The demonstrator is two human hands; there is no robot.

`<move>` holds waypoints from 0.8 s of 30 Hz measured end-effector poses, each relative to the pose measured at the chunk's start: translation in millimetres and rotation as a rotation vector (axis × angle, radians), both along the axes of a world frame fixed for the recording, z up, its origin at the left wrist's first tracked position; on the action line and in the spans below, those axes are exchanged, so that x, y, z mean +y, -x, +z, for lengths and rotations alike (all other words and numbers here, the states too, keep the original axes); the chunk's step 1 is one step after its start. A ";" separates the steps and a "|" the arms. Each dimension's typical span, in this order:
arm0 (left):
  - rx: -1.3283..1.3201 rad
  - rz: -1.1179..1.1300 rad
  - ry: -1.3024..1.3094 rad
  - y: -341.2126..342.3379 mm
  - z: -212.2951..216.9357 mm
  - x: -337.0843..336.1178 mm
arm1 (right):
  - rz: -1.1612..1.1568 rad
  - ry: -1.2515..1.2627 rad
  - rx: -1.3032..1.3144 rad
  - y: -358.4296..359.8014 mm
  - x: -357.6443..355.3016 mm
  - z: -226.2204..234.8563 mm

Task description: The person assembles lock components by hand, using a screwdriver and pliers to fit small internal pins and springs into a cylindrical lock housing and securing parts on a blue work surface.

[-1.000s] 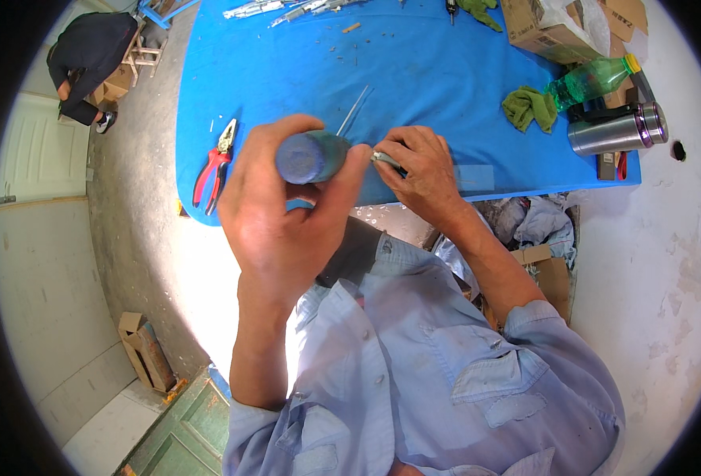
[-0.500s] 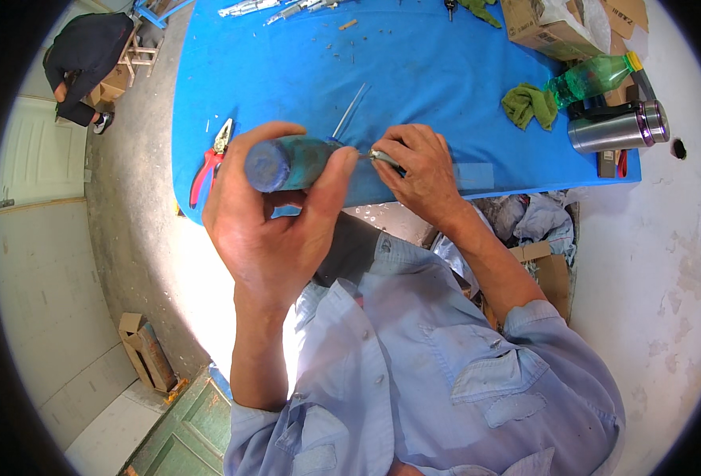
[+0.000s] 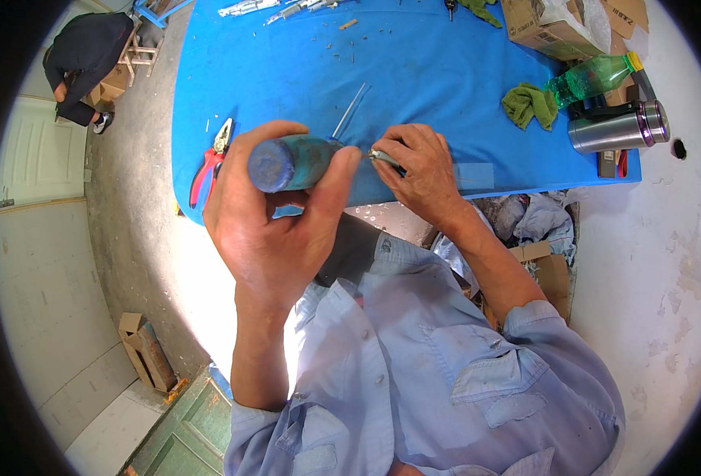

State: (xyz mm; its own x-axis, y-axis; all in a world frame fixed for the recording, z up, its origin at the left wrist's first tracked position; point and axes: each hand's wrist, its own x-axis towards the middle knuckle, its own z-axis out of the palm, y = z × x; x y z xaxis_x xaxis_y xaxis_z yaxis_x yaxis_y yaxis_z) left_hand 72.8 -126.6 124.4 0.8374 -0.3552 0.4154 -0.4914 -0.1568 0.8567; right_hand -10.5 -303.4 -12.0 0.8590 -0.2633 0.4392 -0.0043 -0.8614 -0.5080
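My left hand (image 3: 267, 222) is wrapped round the thick blue-green handle of a screwdriver (image 3: 291, 164), its butt end toward me. The handle points right, at a small silvery metal part (image 3: 385, 159). That part is pinched in the closed fingers of my right hand (image 3: 422, 168); most of it is hidden. The screwdriver's tip is too small to make out clearly where it meets the part. Just beyond my left fingers, a thin metal shaft (image 3: 350, 109) lies slanted on the blue cloth, its near end behind my hand. Left of that hand lie red-handled pliers (image 3: 210, 166).
A blue cloth (image 3: 430, 71) covers the table. Metal pieces (image 3: 299, 9) lie at its far edge. At right are a green rag (image 3: 529, 106), a green bottle (image 3: 597, 78), a steel flask (image 3: 616, 128) and a cardboard box (image 3: 545, 32). Another person (image 3: 88, 59) bends over at far left.
The screwdriver handle has shifted very slightly to the right in my left hand, and my thumb with it. My right hand holds still.
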 end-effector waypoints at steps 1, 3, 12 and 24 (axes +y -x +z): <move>-0.015 0.002 -0.011 0.1 -0.1 0.2 | -0.001 -0.001 0.003 0.1 0.1 0.7; -0.043 0.006 -0.034 0.3 -0.8 1.1 | -0.001 0.000 0.004 -0.1 0.2 0.8; -0.011 0.000 0.013 1.1 -2.1 0.6 | 0.001 0.003 0.004 -0.1 -0.1 0.4; -0.103 -0.017 -0.019 -1.4 -3.0 -1.2 | -0.006 -0.016 -0.002 -0.9 1.8 0.1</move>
